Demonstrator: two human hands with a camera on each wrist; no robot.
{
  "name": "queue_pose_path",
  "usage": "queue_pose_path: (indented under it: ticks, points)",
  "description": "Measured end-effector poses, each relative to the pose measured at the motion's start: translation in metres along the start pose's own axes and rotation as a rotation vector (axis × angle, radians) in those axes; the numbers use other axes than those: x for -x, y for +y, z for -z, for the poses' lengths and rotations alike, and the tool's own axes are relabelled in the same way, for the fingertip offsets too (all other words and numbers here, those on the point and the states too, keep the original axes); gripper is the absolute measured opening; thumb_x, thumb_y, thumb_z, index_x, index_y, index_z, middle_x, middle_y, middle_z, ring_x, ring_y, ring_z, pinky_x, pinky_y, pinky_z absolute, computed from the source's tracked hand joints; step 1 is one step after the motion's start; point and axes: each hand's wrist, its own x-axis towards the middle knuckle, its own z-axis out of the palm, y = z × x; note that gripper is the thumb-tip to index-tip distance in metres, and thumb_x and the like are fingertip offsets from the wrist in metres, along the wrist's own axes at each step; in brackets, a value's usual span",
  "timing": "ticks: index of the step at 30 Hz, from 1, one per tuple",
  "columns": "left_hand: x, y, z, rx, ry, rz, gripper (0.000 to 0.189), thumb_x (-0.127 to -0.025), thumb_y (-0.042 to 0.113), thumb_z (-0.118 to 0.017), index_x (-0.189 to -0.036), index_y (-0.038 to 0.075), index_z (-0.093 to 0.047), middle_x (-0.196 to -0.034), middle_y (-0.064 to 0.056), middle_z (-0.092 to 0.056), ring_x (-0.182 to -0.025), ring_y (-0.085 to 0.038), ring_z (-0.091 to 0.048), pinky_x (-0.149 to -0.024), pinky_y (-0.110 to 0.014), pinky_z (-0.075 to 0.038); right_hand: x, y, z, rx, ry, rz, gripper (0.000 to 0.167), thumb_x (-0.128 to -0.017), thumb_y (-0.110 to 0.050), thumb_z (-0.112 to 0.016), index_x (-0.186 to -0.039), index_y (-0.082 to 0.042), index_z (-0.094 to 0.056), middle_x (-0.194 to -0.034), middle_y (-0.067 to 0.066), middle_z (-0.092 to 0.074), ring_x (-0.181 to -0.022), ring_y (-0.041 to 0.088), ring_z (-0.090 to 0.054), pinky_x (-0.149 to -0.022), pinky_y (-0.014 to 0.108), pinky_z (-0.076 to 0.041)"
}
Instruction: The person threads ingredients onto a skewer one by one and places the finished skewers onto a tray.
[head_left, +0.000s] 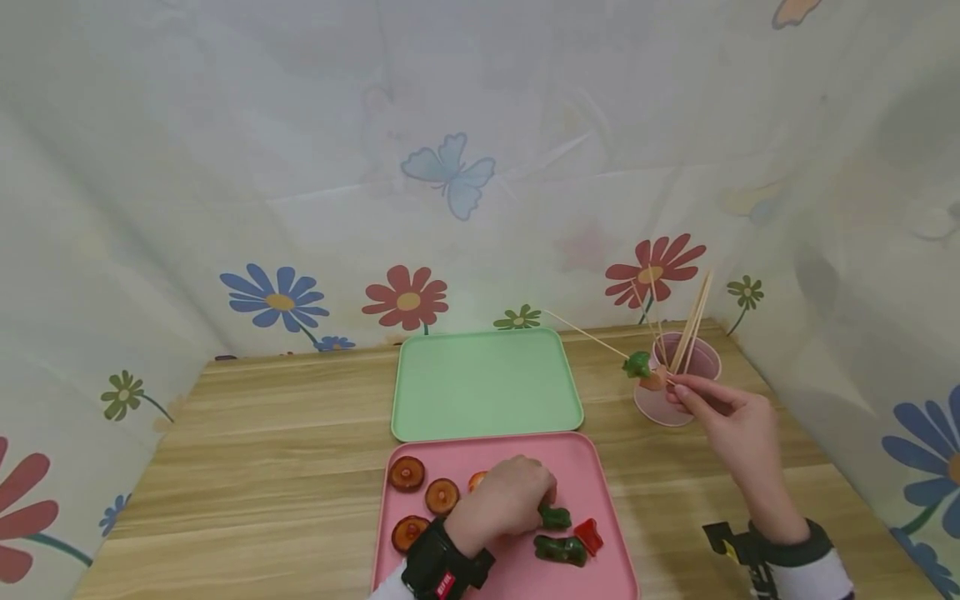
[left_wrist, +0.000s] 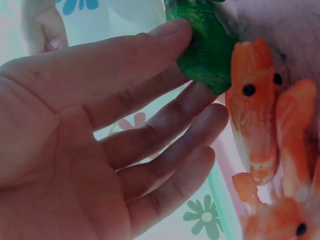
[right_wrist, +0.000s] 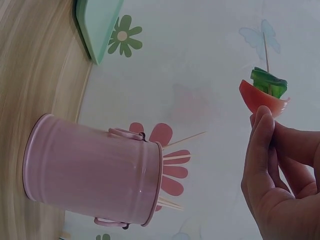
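My right hand (head_left: 731,421) pinches the end of a bamboo skewer (head_left: 588,335) beside the pink bucket. Threaded on it near the fingertips are a curved orange-red piece (right_wrist: 260,97) and a green pepper piece (right_wrist: 270,84). Low over the pink tray (head_left: 558,460), my left hand (head_left: 506,500) has thumb and forefinger on another green pepper piece (left_wrist: 207,50), its other fingers spread. Orange shrimp (left_wrist: 252,110) with black eyes lie right by those fingertips in the left wrist view. From above, the hand hides most of them.
Brown mushroom caps (head_left: 406,473) lie at the pink tray's left; a green pepper piece (head_left: 561,550) and a red pepper piece (head_left: 588,537) at its right. Behind it is a green tray (head_left: 487,383). The pink bucket (right_wrist: 95,167) holds several skewers. A floral curtain (head_left: 480,250) hangs behind.
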Motion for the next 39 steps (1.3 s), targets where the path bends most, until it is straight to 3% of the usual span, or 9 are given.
queue_pose_path:
  ticks: [4, 9, 13, 17, 22, 27, 31, 36, 39]
  points:
    - [-0.001, -0.004, 0.001, 0.079, -0.008, -0.002, 0.013, -0.075, 0.015, -0.078, -0.076, 0.017, -0.065, -0.07, 0.009, -0.05, -0.066, -0.005, -0.043, -0.058, -0.018, -0.037, -0.001, -0.003, -0.002, 0.046, 0.004, 0.008, 0.031, -0.088, -0.013, -0.067, -0.11, 0.009, -0.066, -0.083, -0.02, -0.069, -0.074, -0.008, -0.066, -0.066, 0.012, -0.052]
    - [-0.002, -0.016, 0.009, 0.417, 0.059, 0.06, 0.011, -0.079, 0.013, -0.075, -0.083, 0.014, -0.064, -0.073, 0.009, -0.056, -0.065, -0.005, -0.049, -0.056, -0.019, -0.041, -0.003, -0.007, -0.011, 0.057, -0.023, 0.035, 0.029, -0.088, -0.013, -0.066, -0.11, 0.007, -0.067, -0.085, -0.015, -0.069, -0.075, -0.008, -0.065, -0.067, 0.012, -0.052]
    - [0.001, -0.027, 0.018, 0.647, 0.177, 0.084, 0.012, -0.081, 0.015, -0.073, -0.091, 0.014, -0.066, -0.08, 0.007, -0.064, -0.071, -0.004, -0.056, -0.064, -0.021, -0.047, -0.003, -0.012, -0.018, 0.03, -0.05, 0.061, 0.027, -0.089, -0.011, -0.065, -0.109, 0.007, -0.067, -0.089, -0.012, -0.07, -0.076, -0.007, -0.066, -0.067, 0.013, -0.052]
    - [0.006, -0.037, 0.026, 0.768, 0.3, 0.104, 0.014, -0.083, 0.019, -0.072, -0.096, 0.016, -0.069, -0.088, 0.005, -0.067, -0.08, -0.006, -0.061, -0.071, -0.024, -0.05, -0.002, -0.017, -0.025, -0.029, -0.067, 0.061, 0.027, -0.088, -0.009, -0.066, -0.11, 0.007, -0.067, -0.096, -0.003, -0.072, -0.078, -0.005, -0.067, -0.069, 0.015, -0.053]
    - [0.013, -0.048, 0.037, 0.937, 0.448, 0.135, 0.018, -0.084, 0.022, -0.072, -0.1, 0.015, -0.07, -0.095, -0.001, -0.068, -0.083, -0.011, -0.063, -0.073, -0.029, -0.052, -0.003, -0.024, -0.031, -0.083, -0.081, 0.046, 0.029, -0.088, -0.01, -0.066, -0.111, 0.008, -0.066, -0.093, -0.009, -0.07, -0.079, -0.002, -0.068, -0.07, 0.018, -0.054]
    - [0.018, -0.058, 0.047, 1.218, 0.546, 0.113, 0.025, -0.086, 0.015, -0.07, -0.108, 0.003, -0.066, -0.102, -0.015, -0.065, -0.085, -0.02, -0.069, -0.075, -0.034, -0.057, -0.005, -0.028, -0.036, -0.142, -0.102, 0.052, 0.03, -0.089, -0.01, -0.065, -0.111, 0.011, -0.064, -0.091, -0.01, -0.07, -0.079, 0.001, -0.069, -0.07, 0.021, -0.055]
    - [0.02, -0.063, 0.053, 1.393, 0.656, 0.079, 0.025, -0.087, 0.008, -0.067, -0.109, -0.003, -0.063, -0.101, -0.017, -0.063, -0.09, -0.032, -0.068, -0.077, -0.039, -0.057, -0.007, -0.031, -0.041, -0.171, -0.109, 0.066, 0.03, -0.087, -0.009, -0.066, -0.11, 0.01, -0.065, -0.091, -0.009, -0.071, -0.079, 0.002, -0.07, -0.071, 0.023, -0.055]
    - [0.021, -0.069, 0.055, 1.488, 0.843, 0.055, 0.026, -0.086, 0.007, -0.068, -0.11, -0.004, -0.064, -0.101, -0.014, -0.063, -0.087, -0.023, -0.069, -0.082, -0.037, -0.056, -0.006, -0.037, -0.048, -0.165, -0.136, 0.097, 0.028, -0.087, -0.01, -0.067, -0.11, 0.006, -0.067, -0.091, -0.005, -0.072, -0.079, 0.002, -0.069, -0.071, 0.021, -0.055]
    - [0.023, -0.072, 0.059, 1.528, 0.952, 0.08, 0.029, -0.085, 0.009, -0.07, -0.11, -0.004, -0.064, -0.101, -0.011, -0.064, -0.085, -0.018, -0.07, -0.084, -0.035, -0.055, -0.004, -0.039, -0.052, -0.18, -0.167, 0.12, 0.026, -0.088, -0.008, -0.066, -0.11, 0.005, -0.068, -0.093, -0.002, -0.073, -0.08, 0.002, -0.069, -0.072, 0.02, -0.055]
